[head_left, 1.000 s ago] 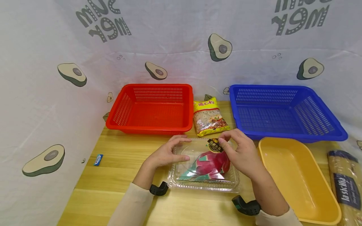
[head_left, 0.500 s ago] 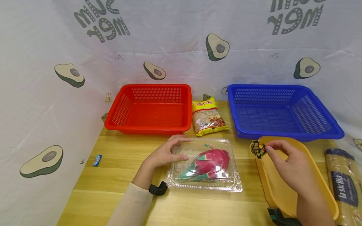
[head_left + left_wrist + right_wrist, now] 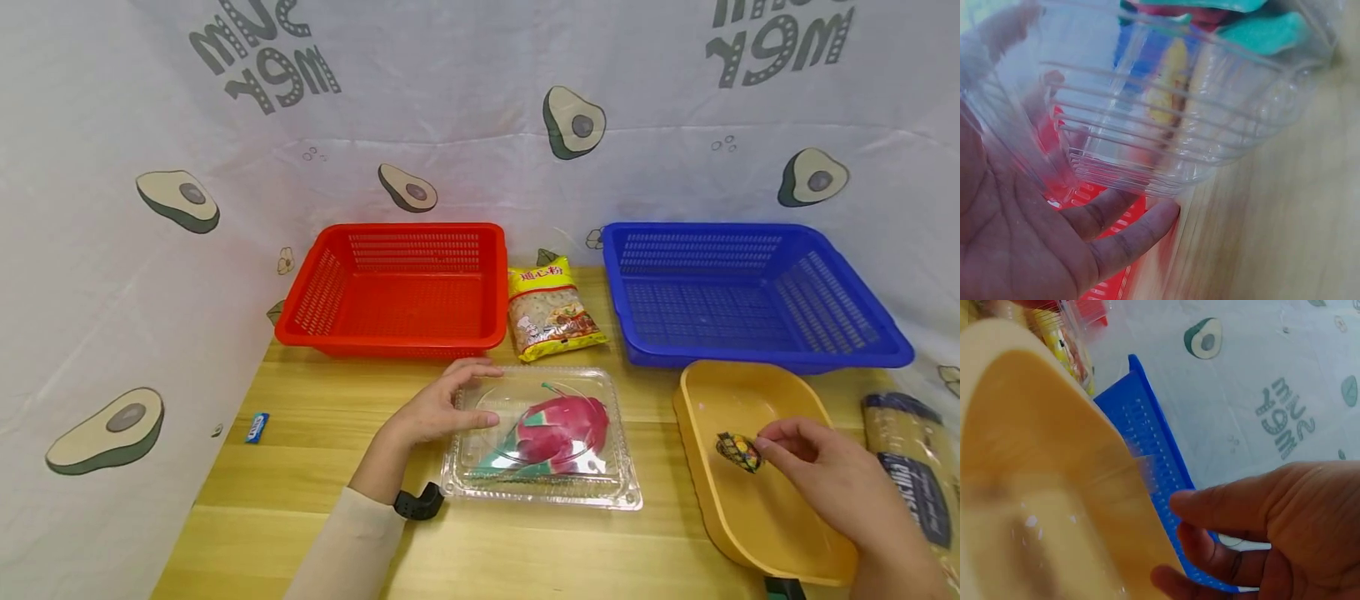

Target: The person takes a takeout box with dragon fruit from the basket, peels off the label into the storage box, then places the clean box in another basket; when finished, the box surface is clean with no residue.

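Note:
A clear plastic clamshell box [image 3: 468,492] lies on the wooden table in front of the person, with a pink and green dragon fruit [image 3: 566,429] inside. The left hand [image 3: 435,406] rests against the box's left side, thumb over the lid and fingers near its back edge. In the left wrist view, two fingers [image 3: 1138,240] stretch out beside the ribbed plastic wall. Over the yellow tub [image 3: 720,512], the right hand [image 3: 832,475] pinches a black and gold label sticker [image 3: 738,451] between thumb and fingertips. The right wrist view shows the sticker as a blurred translucent piece at the thumb.
A red basket [image 3: 390,342] and a blue basket [image 3: 765,358] stand at the back, with a yellow pasta bag [image 3: 555,312] between them. A spaghetti pack [image 3: 911,483] lies far right. A small blue-wrapped sweet [image 3: 257,427] lies left. Behind hangs an avocado-print cloth [image 3: 480,100].
The right hand has peeled the label sticker off the box lid and carried it right, then nearer the person, over the yellow tub. The left hand has stayed on the box.

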`<action>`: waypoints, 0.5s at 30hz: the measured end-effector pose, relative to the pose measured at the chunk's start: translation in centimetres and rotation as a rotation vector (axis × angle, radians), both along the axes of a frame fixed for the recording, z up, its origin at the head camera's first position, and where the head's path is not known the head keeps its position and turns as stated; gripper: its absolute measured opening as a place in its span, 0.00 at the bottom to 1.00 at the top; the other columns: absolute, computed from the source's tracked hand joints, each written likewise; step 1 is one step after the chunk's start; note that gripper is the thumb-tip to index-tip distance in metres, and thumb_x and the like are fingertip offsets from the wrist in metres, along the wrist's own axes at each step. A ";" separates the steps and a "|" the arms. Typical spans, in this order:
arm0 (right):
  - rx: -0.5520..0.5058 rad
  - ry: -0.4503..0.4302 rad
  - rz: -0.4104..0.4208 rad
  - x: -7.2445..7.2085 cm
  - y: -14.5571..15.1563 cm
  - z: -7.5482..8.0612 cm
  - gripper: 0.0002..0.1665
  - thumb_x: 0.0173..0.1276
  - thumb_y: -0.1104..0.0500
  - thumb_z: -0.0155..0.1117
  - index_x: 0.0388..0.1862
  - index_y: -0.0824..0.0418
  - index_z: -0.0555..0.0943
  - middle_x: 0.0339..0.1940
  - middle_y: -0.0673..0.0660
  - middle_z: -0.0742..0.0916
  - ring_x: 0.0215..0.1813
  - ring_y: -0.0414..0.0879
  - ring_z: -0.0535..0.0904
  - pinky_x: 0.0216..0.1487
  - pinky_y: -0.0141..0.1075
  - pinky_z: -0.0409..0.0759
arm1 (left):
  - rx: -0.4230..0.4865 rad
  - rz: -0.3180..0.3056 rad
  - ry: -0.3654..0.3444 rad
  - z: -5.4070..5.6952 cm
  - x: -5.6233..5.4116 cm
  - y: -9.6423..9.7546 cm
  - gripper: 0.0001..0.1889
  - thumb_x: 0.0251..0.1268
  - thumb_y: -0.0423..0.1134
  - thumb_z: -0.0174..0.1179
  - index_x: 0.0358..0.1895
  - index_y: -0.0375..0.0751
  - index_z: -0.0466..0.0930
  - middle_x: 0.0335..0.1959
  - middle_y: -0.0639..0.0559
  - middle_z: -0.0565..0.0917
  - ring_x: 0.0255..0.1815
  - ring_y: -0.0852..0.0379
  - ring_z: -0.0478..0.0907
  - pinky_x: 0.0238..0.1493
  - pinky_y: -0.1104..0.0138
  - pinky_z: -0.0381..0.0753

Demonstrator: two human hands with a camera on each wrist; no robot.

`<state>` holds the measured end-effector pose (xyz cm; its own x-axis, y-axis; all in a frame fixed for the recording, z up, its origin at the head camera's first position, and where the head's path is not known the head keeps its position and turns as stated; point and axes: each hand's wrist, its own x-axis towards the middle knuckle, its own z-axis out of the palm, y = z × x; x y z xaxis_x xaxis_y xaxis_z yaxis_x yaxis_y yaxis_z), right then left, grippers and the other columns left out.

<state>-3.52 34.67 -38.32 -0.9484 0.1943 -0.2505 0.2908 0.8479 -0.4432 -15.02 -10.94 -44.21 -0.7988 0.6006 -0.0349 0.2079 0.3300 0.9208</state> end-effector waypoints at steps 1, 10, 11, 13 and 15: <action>0.005 -0.022 0.007 0.0 0.2 -0.1 0.24 0.81 0.44 0.53 0.50 0.65 0.79 0.41 0.61 0.87 0.39 0.49 0.79 0.33 0.35 0.70 | 0.003 0.000 -0.001 0.0 0.0 0.0 0.33 0.61 0.44 0.73 0.70 0.55 0.74 0.79 0.46 0.62 0.75 0.41 0.65 0.74 0.38 0.65; 0.033 0.047 -0.031 0.4 0.5 0.4 0.23 0.79 0.47 0.57 0.49 0.67 0.80 0.38 0.60 0.88 0.35 0.38 0.76 0.30 0.31 0.70 | 0.018 -0.003 -0.001 0.2 0.1 0.0 0.33 0.61 0.43 0.73 0.70 0.55 0.74 0.79 0.45 0.62 0.75 0.42 0.66 0.75 0.41 0.66; 0.026 0.065 -0.028 0.4 0.5 0.6 0.23 0.79 0.47 0.57 0.50 0.67 0.80 0.38 0.60 0.88 0.34 0.34 0.75 0.29 0.30 0.71 | 0.018 -0.003 -0.002 0.2 0.0 0.0 0.32 0.61 0.43 0.73 0.70 0.55 0.74 0.79 0.45 0.62 0.75 0.42 0.66 0.75 0.41 0.65; 0.017 0.087 -0.012 0.4 0.5 1.1 0.23 0.79 0.46 0.57 0.50 0.67 0.80 0.38 0.60 0.89 0.32 0.27 0.72 0.28 0.28 0.71 | 0.014 -0.001 -0.004 0.3 0.0 0.0 0.32 0.61 0.43 0.73 0.70 0.56 0.74 0.79 0.45 0.62 0.75 0.42 0.66 0.75 0.40 0.66; 0.019 0.115 0.009 0.3 0.6 1.7 0.23 0.79 0.46 0.57 0.50 0.66 0.81 0.38 0.59 0.89 0.30 0.22 0.68 0.27 0.26 0.71 | 0.012 0.001 -0.006 0.3 0.0 -0.1 0.32 0.61 0.43 0.73 0.70 0.56 0.74 0.79 0.46 0.62 0.75 0.42 0.66 0.74 0.40 0.66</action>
